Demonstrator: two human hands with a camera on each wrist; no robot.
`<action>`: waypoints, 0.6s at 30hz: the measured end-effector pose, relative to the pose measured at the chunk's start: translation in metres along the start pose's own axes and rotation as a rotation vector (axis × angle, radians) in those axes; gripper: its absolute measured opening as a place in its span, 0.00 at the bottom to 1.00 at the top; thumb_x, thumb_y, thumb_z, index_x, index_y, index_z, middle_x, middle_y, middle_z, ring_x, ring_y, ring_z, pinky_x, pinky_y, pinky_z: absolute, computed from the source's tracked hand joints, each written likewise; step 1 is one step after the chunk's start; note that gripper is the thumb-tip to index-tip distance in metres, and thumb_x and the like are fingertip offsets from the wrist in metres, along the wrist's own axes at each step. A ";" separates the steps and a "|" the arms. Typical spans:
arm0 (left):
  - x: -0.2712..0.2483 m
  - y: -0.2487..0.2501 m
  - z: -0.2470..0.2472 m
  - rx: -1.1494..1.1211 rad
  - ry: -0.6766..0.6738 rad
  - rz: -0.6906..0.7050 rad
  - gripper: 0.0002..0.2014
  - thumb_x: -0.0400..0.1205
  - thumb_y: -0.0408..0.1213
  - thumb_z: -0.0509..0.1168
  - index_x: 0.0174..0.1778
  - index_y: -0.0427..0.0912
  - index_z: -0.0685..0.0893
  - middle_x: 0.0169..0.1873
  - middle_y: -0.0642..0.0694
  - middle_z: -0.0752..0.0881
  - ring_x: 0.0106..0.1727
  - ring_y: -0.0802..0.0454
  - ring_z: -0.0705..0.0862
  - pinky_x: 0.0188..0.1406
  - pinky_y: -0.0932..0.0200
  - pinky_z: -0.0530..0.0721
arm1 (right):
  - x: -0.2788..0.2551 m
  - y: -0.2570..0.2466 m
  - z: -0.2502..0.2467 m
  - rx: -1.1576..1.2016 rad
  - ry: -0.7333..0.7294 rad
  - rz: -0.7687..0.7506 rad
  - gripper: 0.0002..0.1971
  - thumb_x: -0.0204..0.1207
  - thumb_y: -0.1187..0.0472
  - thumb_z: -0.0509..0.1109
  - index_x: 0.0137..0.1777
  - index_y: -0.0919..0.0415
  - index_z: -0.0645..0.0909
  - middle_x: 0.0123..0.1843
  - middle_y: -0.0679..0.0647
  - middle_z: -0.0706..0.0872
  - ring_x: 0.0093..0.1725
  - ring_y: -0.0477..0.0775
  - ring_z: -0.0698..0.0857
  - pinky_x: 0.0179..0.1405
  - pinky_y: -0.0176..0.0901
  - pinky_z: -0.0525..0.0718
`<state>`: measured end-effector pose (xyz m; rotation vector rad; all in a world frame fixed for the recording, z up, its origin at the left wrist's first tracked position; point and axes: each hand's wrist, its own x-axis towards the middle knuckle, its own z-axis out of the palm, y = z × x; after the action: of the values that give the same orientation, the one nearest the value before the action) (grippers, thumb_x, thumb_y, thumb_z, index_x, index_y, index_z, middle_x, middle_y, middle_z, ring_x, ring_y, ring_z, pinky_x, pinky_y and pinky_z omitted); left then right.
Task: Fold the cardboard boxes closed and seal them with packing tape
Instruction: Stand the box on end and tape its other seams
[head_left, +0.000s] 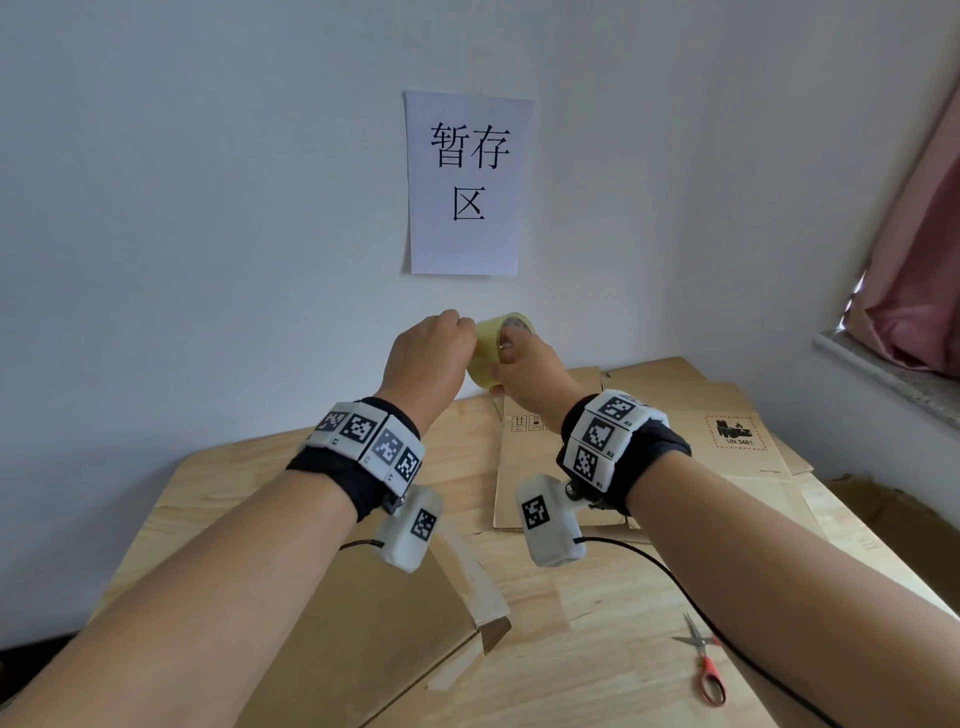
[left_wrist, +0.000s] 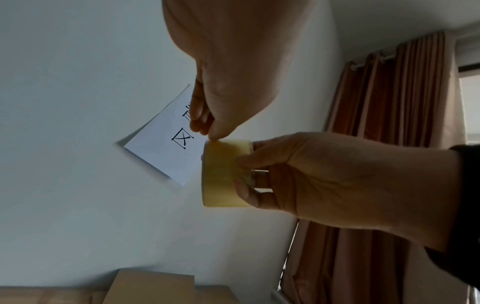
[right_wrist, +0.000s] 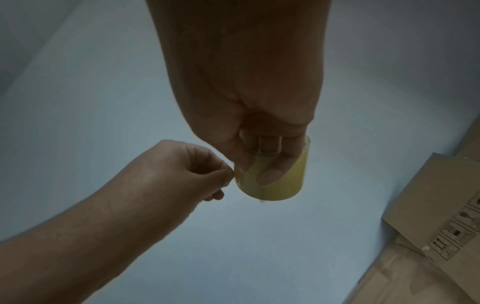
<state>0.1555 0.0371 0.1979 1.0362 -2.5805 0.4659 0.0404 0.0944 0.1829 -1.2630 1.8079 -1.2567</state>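
Observation:
Both hands are raised in front of the wall, above the far part of the table. My right hand (head_left: 511, 358) grips a yellowish roll of packing tape (head_left: 488, 348), fingers hooked through its core and thumb on the outside (left_wrist: 223, 174) (right_wrist: 275, 179). My left hand (head_left: 460, 325) pinches the tape's edge at the roll's upper left with thumb and forefinger (left_wrist: 211, 135) (right_wrist: 231, 174). A cardboard box (head_left: 363, 623) with a taped seam lies on the table below my left forearm. Flattened cardboard boxes (head_left: 727, 431) are stacked at the far right.
Red-handled scissors (head_left: 704, 662) lie on the wooden table (head_left: 597, 623) at the near right, beside a black cable (head_left: 675, 582). A paper sign (head_left: 467, 182) hangs on the white wall. A window sill (head_left: 883, 369) and pink curtain (head_left: 924, 260) are at the right.

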 end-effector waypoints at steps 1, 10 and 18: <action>-0.001 0.001 -0.002 0.015 -0.017 0.021 0.09 0.76 0.22 0.64 0.41 0.39 0.75 0.36 0.46 0.74 0.34 0.47 0.74 0.27 0.58 0.65 | -0.001 0.001 0.000 0.004 -0.001 0.006 0.15 0.77 0.76 0.58 0.63 0.67 0.74 0.48 0.59 0.79 0.48 0.55 0.80 0.53 0.54 0.87; 0.000 -0.004 0.010 -0.035 -0.040 0.056 0.03 0.83 0.28 0.59 0.49 0.39 0.76 0.48 0.43 0.79 0.39 0.48 0.74 0.34 0.59 0.66 | -0.002 0.007 -0.002 -0.019 -0.035 0.022 0.15 0.77 0.74 0.60 0.62 0.66 0.75 0.57 0.64 0.80 0.53 0.62 0.84 0.51 0.55 0.88; -0.012 -0.001 0.019 -0.313 -0.203 0.042 0.06 0.83 0.31 0.57 0.47 0.35 0.78 0.42 0.44 0.77 0.40 0.48 0.74 0.36 0.59 0.66 | -0.011 0.029 0.001 0.067 -0.073 0.117 0.12 0.76 0.76 0.59 0.56 0.69 0.78 0.45 0.59 0.78 0.49 0.58 0.82 0.43 0.43 0.88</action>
<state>0.1609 0.0361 0.1765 0.9610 -2.7378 -0.0397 0.0353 0.1075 0.1553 -1.1351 1.7471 -1.1818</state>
